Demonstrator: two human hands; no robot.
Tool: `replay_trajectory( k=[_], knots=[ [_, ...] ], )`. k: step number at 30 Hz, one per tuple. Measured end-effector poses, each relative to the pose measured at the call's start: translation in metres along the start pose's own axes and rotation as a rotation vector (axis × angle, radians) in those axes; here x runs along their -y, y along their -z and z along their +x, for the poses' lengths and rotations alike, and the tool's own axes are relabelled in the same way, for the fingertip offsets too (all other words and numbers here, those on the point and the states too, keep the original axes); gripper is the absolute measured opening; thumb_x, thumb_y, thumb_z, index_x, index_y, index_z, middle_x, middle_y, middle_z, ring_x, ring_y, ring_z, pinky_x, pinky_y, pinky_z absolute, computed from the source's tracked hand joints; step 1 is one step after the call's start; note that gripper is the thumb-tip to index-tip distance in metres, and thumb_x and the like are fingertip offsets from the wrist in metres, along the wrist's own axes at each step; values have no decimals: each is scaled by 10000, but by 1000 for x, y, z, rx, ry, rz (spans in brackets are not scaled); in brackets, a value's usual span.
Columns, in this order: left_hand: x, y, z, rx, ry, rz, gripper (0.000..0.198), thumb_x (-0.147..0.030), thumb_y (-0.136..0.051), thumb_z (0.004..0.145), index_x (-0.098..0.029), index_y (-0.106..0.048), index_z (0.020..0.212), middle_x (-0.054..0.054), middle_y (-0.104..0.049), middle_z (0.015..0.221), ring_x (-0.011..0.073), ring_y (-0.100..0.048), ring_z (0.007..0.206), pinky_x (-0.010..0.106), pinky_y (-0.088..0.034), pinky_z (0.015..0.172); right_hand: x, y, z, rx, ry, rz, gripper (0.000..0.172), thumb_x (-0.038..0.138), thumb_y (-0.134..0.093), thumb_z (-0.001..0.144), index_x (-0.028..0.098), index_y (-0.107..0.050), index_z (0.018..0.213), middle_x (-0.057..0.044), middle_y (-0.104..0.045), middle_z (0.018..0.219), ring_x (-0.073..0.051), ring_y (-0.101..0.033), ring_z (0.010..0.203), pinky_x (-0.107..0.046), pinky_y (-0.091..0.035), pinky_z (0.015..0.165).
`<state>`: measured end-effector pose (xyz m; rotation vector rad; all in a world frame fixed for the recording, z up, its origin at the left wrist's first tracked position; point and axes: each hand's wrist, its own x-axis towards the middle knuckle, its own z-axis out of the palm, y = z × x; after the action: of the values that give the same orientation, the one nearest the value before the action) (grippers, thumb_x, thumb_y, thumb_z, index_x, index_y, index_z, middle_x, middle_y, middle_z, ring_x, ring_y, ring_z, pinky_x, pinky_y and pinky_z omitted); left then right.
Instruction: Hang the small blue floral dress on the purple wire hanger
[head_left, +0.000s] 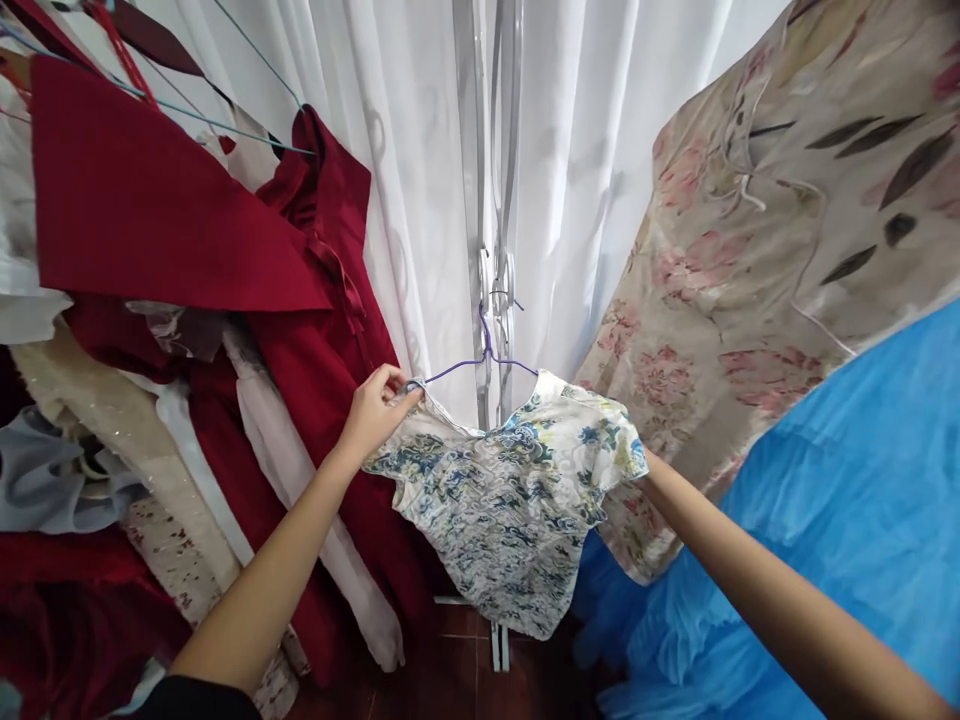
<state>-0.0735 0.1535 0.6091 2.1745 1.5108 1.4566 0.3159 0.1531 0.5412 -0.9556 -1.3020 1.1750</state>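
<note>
A short-sleeved blouse [510, 500] with a blue, green and white floral print hangs in front of me on a thin purple hanger [487, 352]. The hanger's hook is up against a white metal stand [484, 260]. My left hand [384, 402] pinches the blouse's left shoulder at the neckline, thumb in front. On the other side, my right forearm [727, 540] reaches to the right sleeve. That sleeve hides my right hand and its fingers.
Dark red garments [165, 210] and pale ones hang at left from a light blue hanger [225, 130] and others. A beige floral dress [690, 270] and a blue tulle skirt [840, 480] crowd the right. White curtains [420, 180] hang behind, above a dark tiled floor [450, 670].
</note>
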Motion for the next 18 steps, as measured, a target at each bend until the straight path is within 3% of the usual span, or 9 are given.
replay_trajectory(
  k=[3,5,8,11,15,17,18],
  knots=[
    [8,5,-7,10,21,-37,280,-448,-634,871,-180,-563,830,-23,-551,763,112,-493,631,208,-362,599,-13,-8,-23,-175,25,115,417,633,-631,846,236,-720,936,-70,-766,842,-311,-717,808,-395,-574,617],
    [5,6,-12,-13,18,-71,314,-448,-600,906,-180,-540,753,-34,-500,687,115,-473,633,208,-348,599,-15,-14,-34,-350,75,168,406,640,-660,810,245,-702,895,-38,-753,750,-285,-706,704,-353,-538,540],
    [-6,9,-11,-12,5,-101,337,-440,-574,933,-182,-531,720,-39,-455,637,111,-431,604,211,-320,569,1,-23,-36,-549,133,180,371,608,-682,803,247,-680,894,-8,-726,712,-244,-664,642,-312,-495,503],
    [-9,17,-1,-7,-10,-56,309,-438,-572,936,-187,-563,755,-35,-488,634,116,-449,594,218,-314,559,31,-35,-24,-623,157,188,379,604,-721,764,242,-668,862,-1,-693,697,-228,-637,664,-292,-488,528],
    [15,22,9,-49,-8,65,192,-383,-596,916,-201,-609,858,-8,-629,749,149,-560,693,234,-360,643,58,-64,-27,-485,218,16,431,649,-665,809,219,-681,824,-35,-692,734,-252,-629,759,-317,-507,656],
    [34,13,2,-38,75,-59,177,-378,-634,881,-203,-617,891,-2,-648,810,165,-574,766,235,-378,686,61,-82,-47,-260,256,-134,500,693,-613,833,203,-700,782,-53,-702,759,-257,-624,780,-341,-505,731],
    [42,4,-7,-31,133,-168,199,-394,-642,872,-199,-614,898,-2,-638,821,168,-568,788,235,-388,699,61,-90,-59,-62,267,-183,560,730,-571,838,193,-720,780,-67,-714,789,-263,-629,798,-356,-504,770]
  ],
)
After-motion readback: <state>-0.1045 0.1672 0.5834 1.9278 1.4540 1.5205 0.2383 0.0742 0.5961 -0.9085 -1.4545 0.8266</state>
